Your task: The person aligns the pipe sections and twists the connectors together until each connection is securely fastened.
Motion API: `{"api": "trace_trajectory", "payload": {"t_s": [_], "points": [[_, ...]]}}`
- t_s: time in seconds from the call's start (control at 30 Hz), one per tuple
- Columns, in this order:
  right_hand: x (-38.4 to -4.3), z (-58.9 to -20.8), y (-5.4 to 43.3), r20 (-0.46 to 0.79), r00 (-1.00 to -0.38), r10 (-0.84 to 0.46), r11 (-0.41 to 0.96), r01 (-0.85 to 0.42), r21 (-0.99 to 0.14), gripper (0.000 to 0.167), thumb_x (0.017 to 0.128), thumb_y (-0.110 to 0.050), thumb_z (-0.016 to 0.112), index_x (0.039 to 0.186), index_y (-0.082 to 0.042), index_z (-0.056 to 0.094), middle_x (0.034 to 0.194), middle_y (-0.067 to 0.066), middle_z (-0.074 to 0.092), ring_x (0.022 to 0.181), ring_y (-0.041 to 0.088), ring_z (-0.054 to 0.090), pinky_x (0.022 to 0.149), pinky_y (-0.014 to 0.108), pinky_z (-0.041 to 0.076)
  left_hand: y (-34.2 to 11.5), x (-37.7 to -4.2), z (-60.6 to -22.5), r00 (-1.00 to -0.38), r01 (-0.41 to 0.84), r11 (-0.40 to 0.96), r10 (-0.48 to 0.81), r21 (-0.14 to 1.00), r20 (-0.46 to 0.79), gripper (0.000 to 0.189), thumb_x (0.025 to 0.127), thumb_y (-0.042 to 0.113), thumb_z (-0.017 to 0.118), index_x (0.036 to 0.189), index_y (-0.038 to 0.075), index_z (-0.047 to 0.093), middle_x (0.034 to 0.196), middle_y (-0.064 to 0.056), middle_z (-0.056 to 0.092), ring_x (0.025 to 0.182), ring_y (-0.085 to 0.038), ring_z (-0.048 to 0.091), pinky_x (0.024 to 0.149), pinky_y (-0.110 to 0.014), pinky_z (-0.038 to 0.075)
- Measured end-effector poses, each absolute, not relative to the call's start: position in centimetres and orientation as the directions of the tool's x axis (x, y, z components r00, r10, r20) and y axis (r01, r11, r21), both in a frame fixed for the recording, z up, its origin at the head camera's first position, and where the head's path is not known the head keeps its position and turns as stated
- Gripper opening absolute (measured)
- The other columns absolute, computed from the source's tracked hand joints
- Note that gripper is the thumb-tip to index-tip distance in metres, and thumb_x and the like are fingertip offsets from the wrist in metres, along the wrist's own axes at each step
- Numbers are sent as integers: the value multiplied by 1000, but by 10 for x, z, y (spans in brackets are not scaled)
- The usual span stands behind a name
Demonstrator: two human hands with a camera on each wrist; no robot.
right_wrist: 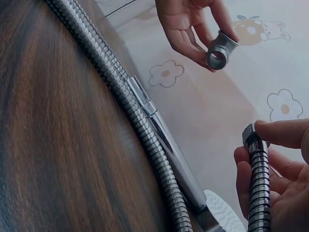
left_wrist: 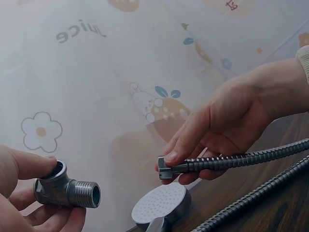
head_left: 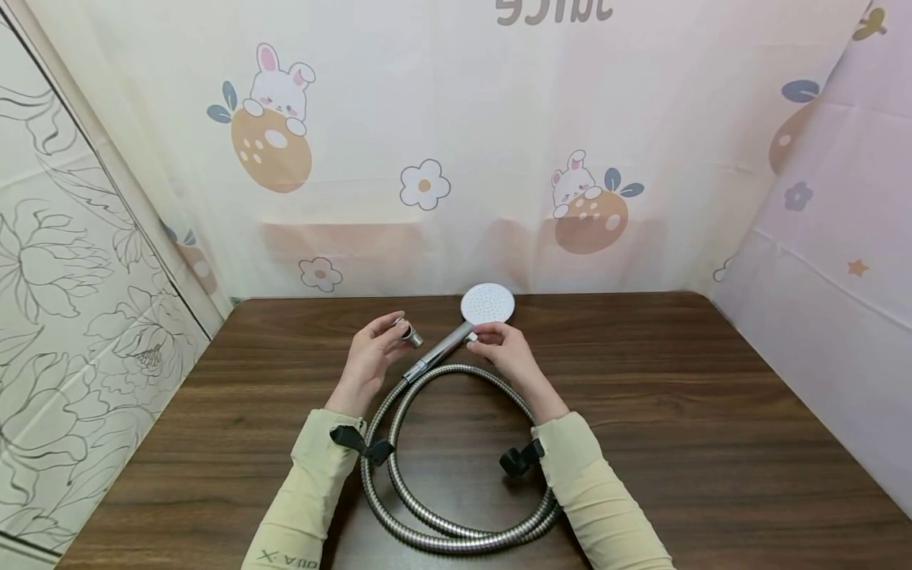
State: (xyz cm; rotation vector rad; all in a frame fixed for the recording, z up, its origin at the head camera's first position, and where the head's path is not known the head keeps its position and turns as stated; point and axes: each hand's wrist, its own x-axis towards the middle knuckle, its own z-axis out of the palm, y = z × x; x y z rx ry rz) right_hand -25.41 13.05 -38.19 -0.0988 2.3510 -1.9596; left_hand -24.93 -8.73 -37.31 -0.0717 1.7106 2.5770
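Observation:
Between thumb and fingers, my left hand (head_left: 371, 355) grips a metal tee fitting (left_wrist: 62, 188); its threaded end (left_wrist: 88, 194) points toward the right hand. My right hand (head_left: 507, 354) pinches the nut (left_wrist: 165, 167) at the free end of a ribbed metal shower hose (right_wrist: 259, 186). A gap separates nut and fitting. Behind the hands, the shower head (head_left: 488, 303) has a white round face and a chrome handle (head_left: 443, 348). The hose's other end joins that handle, and its coil (head_left: 456, 545) lies on the table below the hands.
The dark wooden table (head_left: 698, 443) runs back to a printed curtain (head_left: 456, 95). A pale patterned panel (head_left: 85, 317) stands at the left, another cloth (head_left: 826, 261) at the right. Black straps (head_left: 362, 445) sit on both wrists.

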Motion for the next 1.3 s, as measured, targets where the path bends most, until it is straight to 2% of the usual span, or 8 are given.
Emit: {"api": "trace_trajectory", "payload": {"t_s": [0.13,0.33,0.53,0.63,0.87,1.1,1.3], "points": [[-253,-381,129,8,-994,-106,172,-27,-985,34,81,-4,65,112,5,56,94,9,60,73,4,56,74,34,48,-84,-249,-372,-999,-48,-385,9,922,-48,38,89,0,53,125,-7,46,93,-3,55,74,-11,62,73,-28,51],[-250,-379,128,65,-991,-120,176,-85,-981,34,80,-4,66,112,5,58,97,12,61,77,7,58,72,23,47,-78,-248,-370,-1000,-17,-360,3,933,-17,38,88,0,55,124,-7,47,94,-3,54,75,-12,62,73,-29,51],[-250,-379,125,85,-988,-127,172,-106,-979,34,79,-6,68,111,2,62,96,9,64,79,7,60,69,21,46,-74,-246,-368,-1000,-14,-330,13,944,-10,35,88,1,55,123,-4,50,94,-2,54,75,-11,61,85,-39,48],[-250,-378,124,91,-987,-131,158,-111,-981,34,79,-6,68,111,3,62,98,11,63,80,7,60,69,21,46,-73,-246,-367,-1000,-11,-333,20,943,-4,35,88,0,55,122,-4,50,93,-2,54,76,-11,61,87,-42,46],[-249,-377,119,104,-985,-139,101,-119,-988,35,80,-4,66,113,5,58,106,22,60,82,6,60,70,18,47,-69,-247,-366,-999,9,-346,25,938,19,35,88,1,56,122,-5,49,91,-2,53,75,-11,59,76,-32,51],[-248,-376,117,124,-981,-146,104,-140,-985,33,80,-4,66,110,6,59,100,17,62,78,6,60,68,19,48,-69,-247,-366,-1000,3,-341,28,940,13,34,87,1,56,120,-4,50,91,-2,53,77,-10,57,78,-31,51],[-246,-376,115,141,-979,-149,114,-159,-981,32,79,-4,67,109,4,60,99,15,63,78,6,61,68,20,47,-68,-247,-366,-1000,4,-348,19,937,12,33,87,1,57,119,-4,51,92,-2,53,77,-10,57,72,-27,51]]}}
